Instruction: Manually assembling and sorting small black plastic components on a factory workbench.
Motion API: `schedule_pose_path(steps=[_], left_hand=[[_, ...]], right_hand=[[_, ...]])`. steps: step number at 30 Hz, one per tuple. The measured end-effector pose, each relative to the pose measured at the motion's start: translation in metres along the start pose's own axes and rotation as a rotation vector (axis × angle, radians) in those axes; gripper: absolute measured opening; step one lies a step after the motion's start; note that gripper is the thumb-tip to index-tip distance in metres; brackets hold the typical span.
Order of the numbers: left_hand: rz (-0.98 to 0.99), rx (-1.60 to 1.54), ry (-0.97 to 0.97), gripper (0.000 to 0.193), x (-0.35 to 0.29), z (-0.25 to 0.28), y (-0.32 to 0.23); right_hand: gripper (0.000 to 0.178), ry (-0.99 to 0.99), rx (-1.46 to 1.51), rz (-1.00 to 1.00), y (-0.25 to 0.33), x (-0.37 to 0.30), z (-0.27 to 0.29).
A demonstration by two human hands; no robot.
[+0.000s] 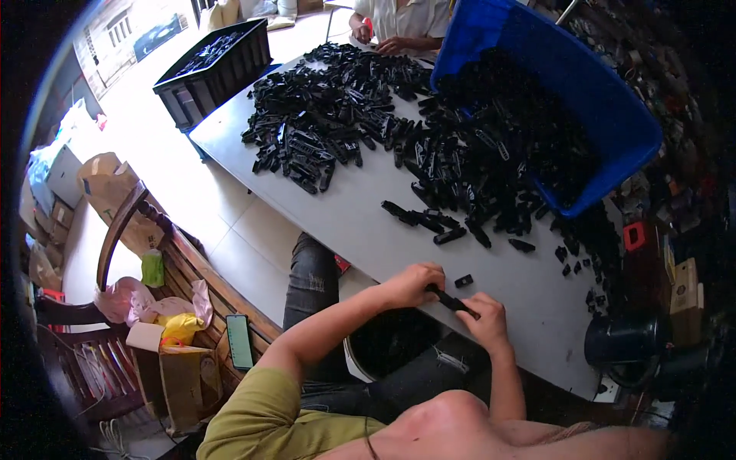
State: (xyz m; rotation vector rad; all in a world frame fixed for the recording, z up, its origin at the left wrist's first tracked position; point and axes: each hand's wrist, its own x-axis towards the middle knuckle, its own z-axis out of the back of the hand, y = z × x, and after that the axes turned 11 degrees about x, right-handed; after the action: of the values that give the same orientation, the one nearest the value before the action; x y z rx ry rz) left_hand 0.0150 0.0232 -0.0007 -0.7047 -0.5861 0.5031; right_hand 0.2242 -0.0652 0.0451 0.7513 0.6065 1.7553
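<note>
Both hands meet over the table's near edge on a long black plastic part (454, 302). My left hand (416, 284) is closed round its left end, and my right hand (485, 318) grips the right end. Just beyond them a small black block-shaped piece (464, 281) lies alone on the white table (360, 222). Farther off spreads a big heap of similar black plastic parts (337, 107), with a few loose ones (424, 217) at its near side. My fingers cover some of the held part.
A blue tub (621, 115) lies tipped at the right, spilling black parts. A black crate (218, 69) stands beyond the table's left corner. Across the table a co-worker's hands (376, 38) are busy. A wooden bench (222, 284) at left bears a phone (239, 341) and bags.
</note>
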Motion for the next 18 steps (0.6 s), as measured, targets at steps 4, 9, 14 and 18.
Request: schedule_pose_path(steps=[4,9,14,18], left_hand=[[-0.025,0.046,-0.052,0.023,-0.001,-0.002,0.003],[-0.037,0.059,-0.041,0.026,-0.008,-0.005,-0.003],[-0.052,0.083,-0.028,0.027,-0.018,-0.006,-0.008],[-0.023,0.111,-0.037,0.023,-0.022,0.0,-0.006]], right_hand=[[0.024,0.0,-0.049,0.014,-0.003,0.001,-0.01],[0.021,0.012,-0.018,0.035,0.01,0.007,-0.014],[0.039,-0.115,-0.283,0.049,0.004,0.018,-0.006],[0.028,-0.031,-0.14,0.039,-0.028,0.023,-0.007]])
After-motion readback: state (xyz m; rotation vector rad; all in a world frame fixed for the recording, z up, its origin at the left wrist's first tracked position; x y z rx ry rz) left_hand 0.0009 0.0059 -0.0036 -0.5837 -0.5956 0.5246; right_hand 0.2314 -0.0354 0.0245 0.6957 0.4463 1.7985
